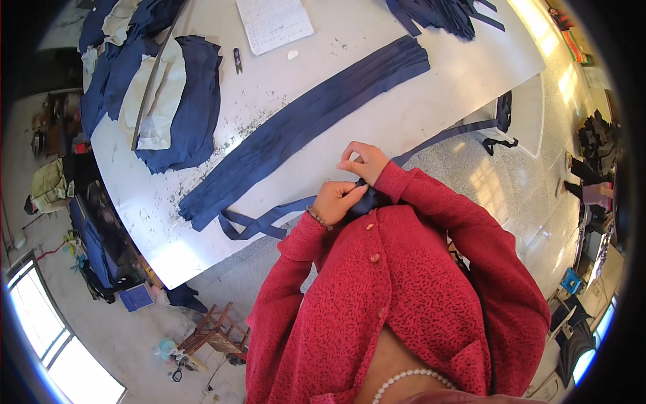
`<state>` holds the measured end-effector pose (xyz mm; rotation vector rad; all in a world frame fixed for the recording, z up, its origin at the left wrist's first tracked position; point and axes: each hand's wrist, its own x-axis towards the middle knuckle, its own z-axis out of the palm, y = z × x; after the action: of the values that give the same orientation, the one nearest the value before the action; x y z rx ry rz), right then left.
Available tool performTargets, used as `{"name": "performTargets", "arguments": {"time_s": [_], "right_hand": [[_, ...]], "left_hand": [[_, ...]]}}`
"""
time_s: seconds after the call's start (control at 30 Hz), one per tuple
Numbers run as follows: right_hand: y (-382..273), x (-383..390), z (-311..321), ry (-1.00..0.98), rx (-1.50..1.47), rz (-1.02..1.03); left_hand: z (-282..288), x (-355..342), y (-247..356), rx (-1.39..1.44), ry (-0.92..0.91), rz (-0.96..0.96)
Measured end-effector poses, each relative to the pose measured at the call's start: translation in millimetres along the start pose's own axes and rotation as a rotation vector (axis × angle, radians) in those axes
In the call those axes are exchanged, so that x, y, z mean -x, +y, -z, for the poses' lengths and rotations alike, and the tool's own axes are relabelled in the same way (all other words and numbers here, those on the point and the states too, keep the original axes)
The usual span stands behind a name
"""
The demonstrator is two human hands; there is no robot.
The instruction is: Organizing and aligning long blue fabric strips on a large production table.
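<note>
My left hand point(334, 203) is closed in front of my body, thumb pressed against the fingers on a navy fabric strip point(367, 202). Just above and to its right, my right hand point(365, 161) has its fingers curled into a pinch; whatever lies between the tips is too small to tell. One loose, twisted length of navy strip point(259, 225) trails from the left hand over the table edge. Another length point(457, 131) runs from behind my right wrist to the right. Beyond both hands lies a long flat stack of navy strips point(306, 128).
On the white table point(377, 87) are cut navy pieces point(195, 101) with a pale paper pattern point(155, 101), small thread snips point(237, 60), a written sheet point(274, 23) and more navy strips point(437, 15). A wooden stool point(215, 330) stands on the floor at lower left.
</note>
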<state>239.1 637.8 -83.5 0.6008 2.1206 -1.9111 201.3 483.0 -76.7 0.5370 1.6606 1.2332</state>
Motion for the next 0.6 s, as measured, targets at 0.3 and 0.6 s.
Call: {"name": "performTargets", "arguments": {"time_s": [0.3,0.6], "right_hand": [[-5.7,-46.9,35.5,0.412,0.029,0.016],[130.0,-88.7,255.6,1.042,0.307,-0.063]], "left_hand": [[-4.9,0.9,44.3,0.113,0.233,-0.105],[24.4,34.6,59.8,-0.018,0.429,-0.24]]}}
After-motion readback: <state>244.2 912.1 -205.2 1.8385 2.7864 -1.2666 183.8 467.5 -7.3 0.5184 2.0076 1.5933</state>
